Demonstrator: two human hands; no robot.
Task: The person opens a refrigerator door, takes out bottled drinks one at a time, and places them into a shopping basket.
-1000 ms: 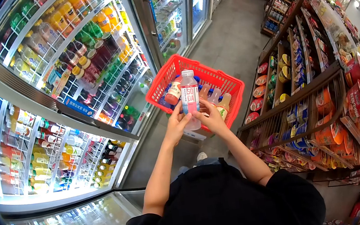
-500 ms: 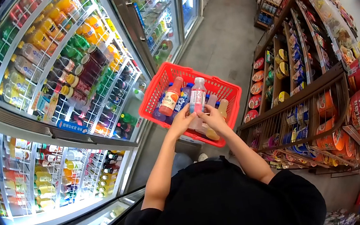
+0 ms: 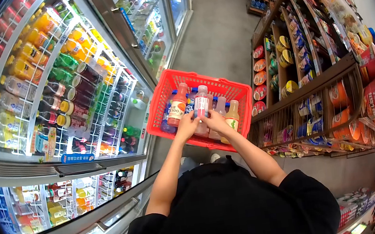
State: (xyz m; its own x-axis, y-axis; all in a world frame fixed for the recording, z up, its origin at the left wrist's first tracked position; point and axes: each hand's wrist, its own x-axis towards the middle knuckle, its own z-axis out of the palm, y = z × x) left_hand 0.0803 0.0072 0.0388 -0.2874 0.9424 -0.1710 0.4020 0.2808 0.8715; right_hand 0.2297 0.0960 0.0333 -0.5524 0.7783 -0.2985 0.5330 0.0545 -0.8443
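Observation:
My left hand and my right hand are closed together around a clear drink bottle with a white and red label. It stands nearly upright at the near side of a red plastic shopping basket, and its lower part is hidden by my fingers. Inside the basket, an orange-red juice bottle leans left of the held bottle. Blue-capped bottles lie beyond it. Toward the right are a pale yellow bottle with a green mark and a pale pinkish bottle.
A drinks cooler with shelves of bottles stands close on the left, with more glass-fronted coolers farther along. On the right is a brown shelf rack of packaged food. The grey floor runs between them.
The held bottle is slightly lower, nearer the other bottles in the basket, and still in both hands. The view has shifted, so the basket's right-hand bottles show more fully.

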